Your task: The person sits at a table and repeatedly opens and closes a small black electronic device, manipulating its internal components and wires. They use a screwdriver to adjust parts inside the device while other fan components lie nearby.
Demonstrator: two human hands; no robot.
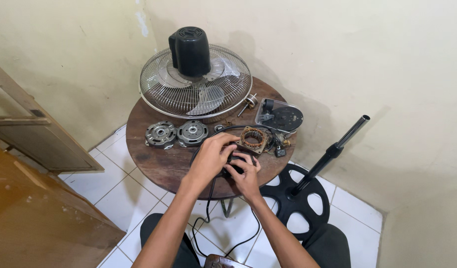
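My left hand [212,158] and my right hand [245,173] are together over the front of a round wooden table [159,164]. Both grip a small black part [235,160] with a black cable [208,198] running down from it. Just beyond my fingers lies a square motor stator with copper windings [253,139]. Two round metal motor end covers [177,134] sit to the left of my left hand.
A wire fan guard with blades [196,89] and a black motor housing [189,49] fill the table's back. A clear-lidded black part [280,116] and a rotor shaft [249,102] lie back right. A black fan stand with round base [307,193] stands on the tiled floor. Wooden boards [40,149] lean at left.
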